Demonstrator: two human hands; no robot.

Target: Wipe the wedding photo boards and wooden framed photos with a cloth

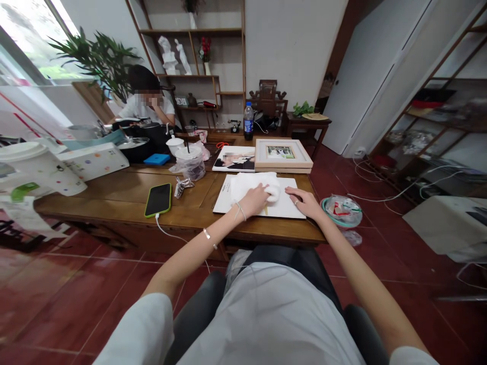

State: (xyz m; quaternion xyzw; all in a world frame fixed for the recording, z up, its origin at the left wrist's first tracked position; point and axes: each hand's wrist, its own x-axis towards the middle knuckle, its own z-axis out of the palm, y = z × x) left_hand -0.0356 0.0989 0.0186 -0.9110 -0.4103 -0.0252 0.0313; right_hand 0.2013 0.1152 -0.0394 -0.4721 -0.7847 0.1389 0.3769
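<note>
You are pressing a crumpled white cloth [272, 191] onto a flat white board [258, 203] at the wooden table's [114, 197] near right corner.

Head view: your left hand [254, 200] is curling loosely over the cloth, your right hand [304, 202] is lying flat, holding nothing, steadying the board. Pushing hard risks sliding it off the near edge.

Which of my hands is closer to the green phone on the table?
Left. Your left hand rests on the white cloth, just right of the phone. Your right hand lies flat on the white board, farther right.
</note>
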